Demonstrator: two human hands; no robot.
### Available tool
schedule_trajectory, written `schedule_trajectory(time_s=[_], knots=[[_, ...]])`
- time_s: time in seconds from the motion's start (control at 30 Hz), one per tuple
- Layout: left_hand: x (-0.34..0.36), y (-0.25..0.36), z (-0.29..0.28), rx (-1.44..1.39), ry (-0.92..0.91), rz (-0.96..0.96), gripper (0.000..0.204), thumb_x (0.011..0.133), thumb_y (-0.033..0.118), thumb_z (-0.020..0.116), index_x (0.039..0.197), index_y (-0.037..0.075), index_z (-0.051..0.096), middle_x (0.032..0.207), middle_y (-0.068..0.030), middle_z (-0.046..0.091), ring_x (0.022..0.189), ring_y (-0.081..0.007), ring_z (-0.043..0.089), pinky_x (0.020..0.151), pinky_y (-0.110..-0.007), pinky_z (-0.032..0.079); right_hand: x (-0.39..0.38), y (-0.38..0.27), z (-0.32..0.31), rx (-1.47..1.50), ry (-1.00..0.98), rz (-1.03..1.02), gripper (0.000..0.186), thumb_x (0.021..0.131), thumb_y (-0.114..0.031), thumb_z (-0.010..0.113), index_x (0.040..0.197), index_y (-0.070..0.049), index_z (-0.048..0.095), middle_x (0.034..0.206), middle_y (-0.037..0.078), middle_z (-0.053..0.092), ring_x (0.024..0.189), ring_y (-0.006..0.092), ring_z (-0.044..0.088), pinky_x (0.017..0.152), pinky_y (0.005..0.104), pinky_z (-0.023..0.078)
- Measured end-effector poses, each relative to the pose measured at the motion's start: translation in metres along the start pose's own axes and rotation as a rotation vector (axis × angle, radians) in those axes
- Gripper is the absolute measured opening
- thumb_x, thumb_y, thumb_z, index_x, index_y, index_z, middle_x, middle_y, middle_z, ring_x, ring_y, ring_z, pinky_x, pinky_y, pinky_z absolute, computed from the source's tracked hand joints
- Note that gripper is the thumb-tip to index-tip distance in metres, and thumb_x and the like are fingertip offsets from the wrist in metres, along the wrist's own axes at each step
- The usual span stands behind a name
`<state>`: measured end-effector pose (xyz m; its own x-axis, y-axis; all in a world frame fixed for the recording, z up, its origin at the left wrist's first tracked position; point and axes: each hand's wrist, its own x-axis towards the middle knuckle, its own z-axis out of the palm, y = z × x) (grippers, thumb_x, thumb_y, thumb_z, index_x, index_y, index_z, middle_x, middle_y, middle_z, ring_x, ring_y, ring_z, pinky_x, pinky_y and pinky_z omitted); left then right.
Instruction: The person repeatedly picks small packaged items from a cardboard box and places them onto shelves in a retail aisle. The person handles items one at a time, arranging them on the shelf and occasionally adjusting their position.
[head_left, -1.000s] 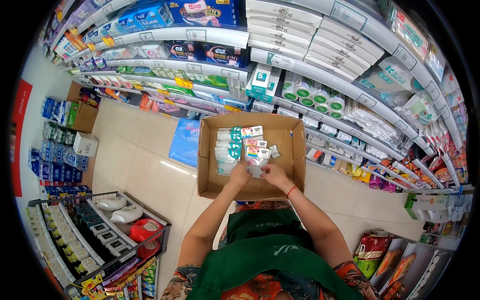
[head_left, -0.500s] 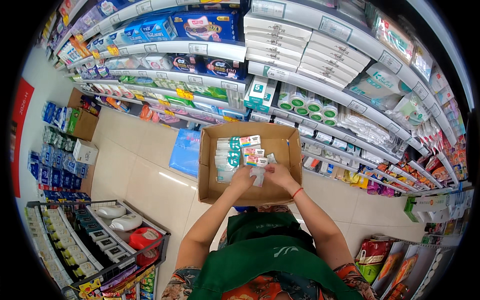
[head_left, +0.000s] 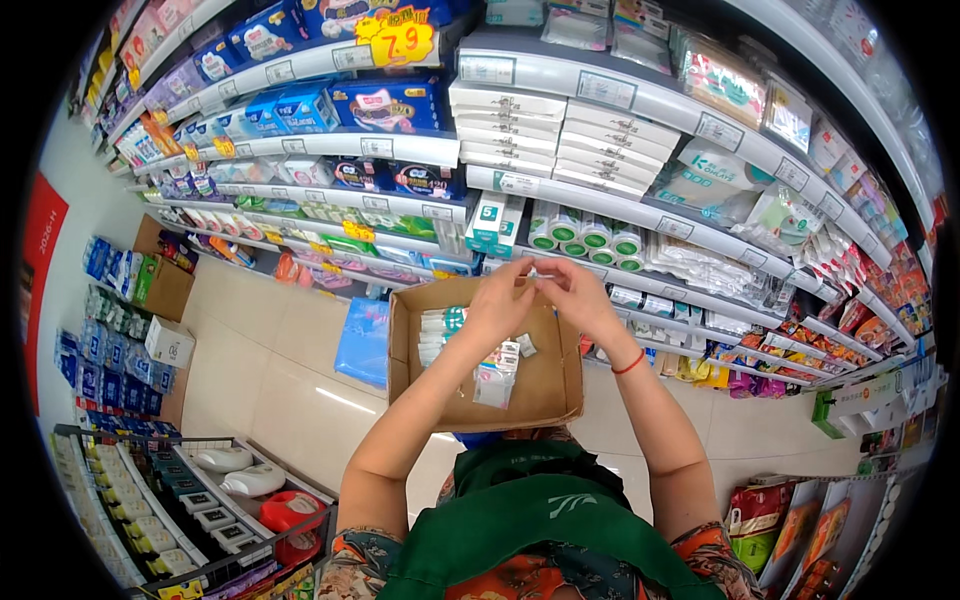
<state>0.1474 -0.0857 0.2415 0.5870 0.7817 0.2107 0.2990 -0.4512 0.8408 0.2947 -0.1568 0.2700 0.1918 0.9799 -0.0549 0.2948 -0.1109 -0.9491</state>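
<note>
Both hands, left (head_left: 497, 305) and right (head_left: 580, 298), pinch a small packet (head_left: 537, 276) above the box (head_left: 545, 385). If either grip loosens, I judge it drops among the packets there.

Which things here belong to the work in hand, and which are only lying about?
In hand:
- left hand and right hand, raised together over the box, pinching a small item too small to tell
- open cardboard box
- small packets inside it

Lying about:
- blue pack on the floor
- basket with white bottles
- shelf goods
</note>
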Motion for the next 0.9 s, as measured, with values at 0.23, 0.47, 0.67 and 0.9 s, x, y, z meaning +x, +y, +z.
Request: schedule_trajectory(time_s=[0.23,0.47,0.67,0.9], knots=[[0.047,0.086,-0.033,-0.044,0.061,0.187,0.043,0.084,0.004,0.061,0.126,0.002,0.053,0.118,-0.0143,0.063,0.100,-0.0238,0.065,0.084,-0.033,0.052,0.012,-0.066,-0.045,0.023,0.155,-0.336,0.029,0.087,-0.008,0.061,0.114,0.001,0.058,0.107,0.012,0.067,0.095,0.0199,0.066,0.080,0.0308,0.053],[0.089,0.143,-0.060,-0.068,0.125,0.360,0.042,0.085,0.002,0.059,0.127,0.001,0.053,0.117,-0.0149,0.063,0.102,-0.0226,0.065,0.086,-0.033,0.052,0.022,-0.135,-0.080,0.003,0.225,-0.483,0.030,0.087,-0.008,0.061,0.114,0.003,0.058,0.107,0.013,0.066,0.095,0.0212,0.066,0.081,0.0306,0.053],[0.123,0.174,-0.075,-0.066,0.168,0.422,0.041,0.086,0.000,0.058,0.127,-0.001,0.052,0.115,-0.0155,0.064,0.101,-0.0222,0.065,0.087,-0.032,0.051,0.038,-0.171,-0.103,-0.017,0.262,-0.582,0.029,0.086,-0.008,0.061,0.113,0.004,0.058,0.109,0.014,0.065,0.096,0.0226,0.066,0.081,0.0317,0.053],[0.160,0.188,-0.084,0.037,0.231,0.453,0.041,0.086,0.007,0.062,0.125,-0.003,0.053,0.112,-0.0169,0.065,0.100,-0.0226,0.065,0.086,-0.032,0.052,0.069,-0.189,-0.130,-0.170,0.389,-0.612,0.032,0.084,-0.010,0.062,0.113,0.004,0.060,0.108,0.018,0.066,0.093,0.0245,0.067,0.078,0.0329,0.052]])
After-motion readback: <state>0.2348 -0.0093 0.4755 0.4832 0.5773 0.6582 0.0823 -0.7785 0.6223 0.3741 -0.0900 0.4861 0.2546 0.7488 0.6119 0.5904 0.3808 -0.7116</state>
